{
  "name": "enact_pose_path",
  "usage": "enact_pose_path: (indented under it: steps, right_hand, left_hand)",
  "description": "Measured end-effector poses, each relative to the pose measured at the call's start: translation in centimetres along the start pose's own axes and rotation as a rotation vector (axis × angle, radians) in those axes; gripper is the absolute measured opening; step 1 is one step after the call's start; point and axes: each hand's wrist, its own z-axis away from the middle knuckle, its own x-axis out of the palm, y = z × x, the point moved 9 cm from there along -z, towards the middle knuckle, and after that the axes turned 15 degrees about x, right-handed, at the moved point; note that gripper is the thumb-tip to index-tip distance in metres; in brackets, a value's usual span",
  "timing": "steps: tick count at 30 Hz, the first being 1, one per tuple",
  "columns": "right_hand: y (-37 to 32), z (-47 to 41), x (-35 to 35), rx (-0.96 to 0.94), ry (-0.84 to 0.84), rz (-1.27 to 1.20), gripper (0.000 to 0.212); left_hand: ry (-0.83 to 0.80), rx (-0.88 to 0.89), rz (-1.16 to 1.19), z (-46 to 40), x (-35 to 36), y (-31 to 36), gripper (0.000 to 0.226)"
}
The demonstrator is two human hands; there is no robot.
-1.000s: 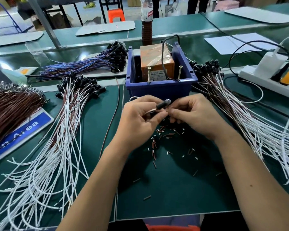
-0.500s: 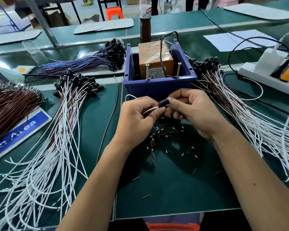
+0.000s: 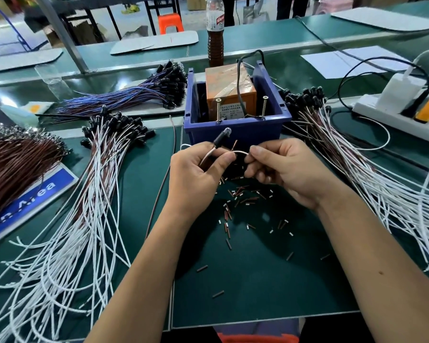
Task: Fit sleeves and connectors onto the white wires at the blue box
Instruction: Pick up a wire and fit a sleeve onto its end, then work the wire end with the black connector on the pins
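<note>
My left hand (image 3: 198, 174) pinches a wire just below its black connector (image 3: 221, 137), which points up and right in front of the blue box (image 3: 235, 131). A short brown wire end (image 3: 234, 145) sticks up beside it. A white wire (image 3: 240, 152) arcs from my left fingers to my right hand (image 3: 280, 169), which pinches its other end. Small brown and white sleeves (image 3: 243, 196) lie scattered on the green mat under both hands.
White wires with black connectors (image 3: 102, 169) fan out on the left and another bundle (image 3: 352, 169) on the right. Purple wires (image 3: 124, 97) and brown wires (image 3: 13, 167) lie further left. A power strip (image 3: 396, 117) sits at right, a bottle (image 3: 215, 35) behind the box.
The hands have drawn apart. The connector now stands up from my left hand, and a white wire stretch shows between the hands where my right fingers were at the connector before.
</note>
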Motion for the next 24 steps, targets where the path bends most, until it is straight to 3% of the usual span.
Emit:
enact_pose_path:
  steps: [5, 14, 18, 24]
  right_hand:
    - [-0.2, 0.1, 0.2, -0.021, -0.069, -0.061, 0.026]
    - [-0.8, 0.5, -0.2, -0.065, 0.009, -0.011, 0.012]
    - [-1.3, 0.7, -0.7, -0.132, 0.141, 0.058, 0.013]
    - [-3.3, 2.5, -0.8, -0.405, 0.455, 0.353, 0.015]
  left_hand:
    - [0.003, -0.021, -0.007, 0.1, -0.2, -0.2, 0.015]
    - [-0.03, -0.032, -0.034, 0.2, 0.1, -0.2, 0.013]
    - [-0.042, 0.001, -0.051, 0.1, 0.2, 0.4, 0.012]
    - [-0.008, 0.003, -0.051, 0.2, 0.7, 0.4, 0.01]
